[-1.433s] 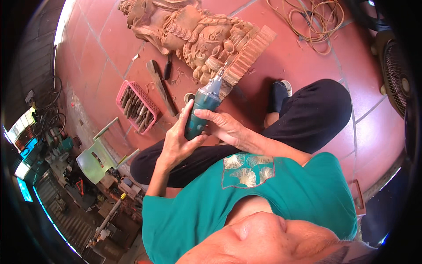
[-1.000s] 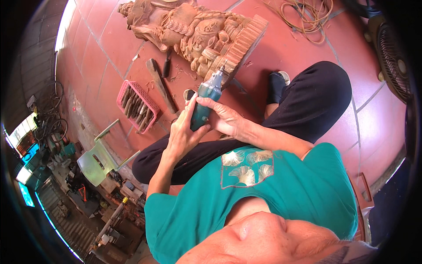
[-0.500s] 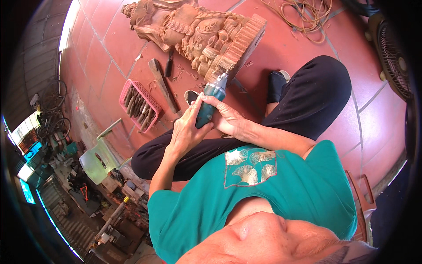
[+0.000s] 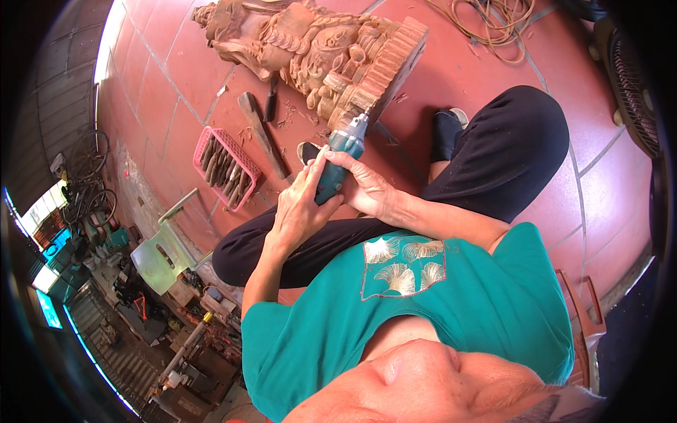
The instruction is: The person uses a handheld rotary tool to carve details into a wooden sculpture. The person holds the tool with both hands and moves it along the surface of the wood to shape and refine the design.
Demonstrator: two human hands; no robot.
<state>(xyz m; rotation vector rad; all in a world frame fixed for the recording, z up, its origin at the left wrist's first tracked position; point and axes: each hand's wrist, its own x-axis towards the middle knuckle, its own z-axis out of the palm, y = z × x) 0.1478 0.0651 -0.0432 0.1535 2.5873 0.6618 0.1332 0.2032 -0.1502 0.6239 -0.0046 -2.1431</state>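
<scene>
Both hands hold a teal power carving tool (image 4: 338,167) with a silver metal nose. My left hand (image 4: 300,206) closes round its body from the left, and my right hand (image 4: 364,186) grips it from the right. The tool's tip meets the lower edge of a reddish-brown wood carving (image 4: 331,56), which lies on its side with dense figures in relief. Its ridged base faces right. Beside the carving rest a wooden mallet or club-like stick (image 4: 262,135) and a dark-handled tool (image 4: 271,102). My fingers partly hide the tool's body.
A pink plastic basket (image 4: 248,164) of wooden-handled tools stands left of my knee. Wood chips (image 4: 302,113) litter the red tiles. A coiled hose or cord (image 4: 497,32) lies far right, near a fan (image 4: 627,92). A pale green chair (image 4: 159,261) and a cluttered work area are at left.
The hands and tool keep their hold and hardly shift; the tool's nose sits very slightly farther right along the base edge. The whole view has tilted a little.
</scene>
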